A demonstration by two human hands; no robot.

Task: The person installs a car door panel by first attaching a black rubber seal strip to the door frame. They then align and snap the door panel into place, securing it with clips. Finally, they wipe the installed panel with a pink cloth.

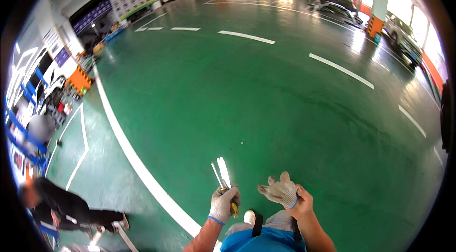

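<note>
My left hand [223,203] wears a grey knit glove with a blue cuff edge and is closed round a small bundle of tools. A thin screwdriver [216,173] sticks up from it, and a yellow handle end [234,210] shows below the fingers. Beside the shaft rises a wider, glaring bright strip [223,171]; I cannot tell what it is. My right hand [302,204] is bare and pinches the cuff of a loose grey work glove [281,190]. That glove's fingers point up and to the left, away from my hand.
Green floor [237,95] with white painted lines [126,143] spreads ahead. At lower left stands a person in dark clothes [71,207]. Orange-based pillars [375,24] rise at left and far right. Cars [401,38] are parked at right; parts and equipment [59,100] crowd the left side.
</note>
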